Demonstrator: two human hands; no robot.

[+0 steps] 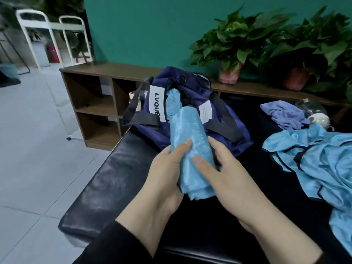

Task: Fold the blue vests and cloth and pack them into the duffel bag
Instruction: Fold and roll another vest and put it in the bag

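A light blue vest rolled into a tight bundle (190, 138) is held between both my hands, its far end pointing toward the duffel bag. My left hand (167, 174) grips its left side and my right hand (224, 172) grips its right side, thumb on top. The navy duffel bag (192, 96) with black straps and a white label lies open on the black padded bench (106, 183), with another light blue bundle (172, 103) showing inside. More blue vests (312, 164) lie crumpled on the bench at the right. A lavender cloth (283, 115) lies behind them.
A brown wooden shelf unit (99, 92) stands behind the bench along the green wall, with two potted plants (240, 44) on its top. A clear plastic object and a white ball (318, 119) sit by the cloth. Grey tiled floor (34, 149) lies to the left.
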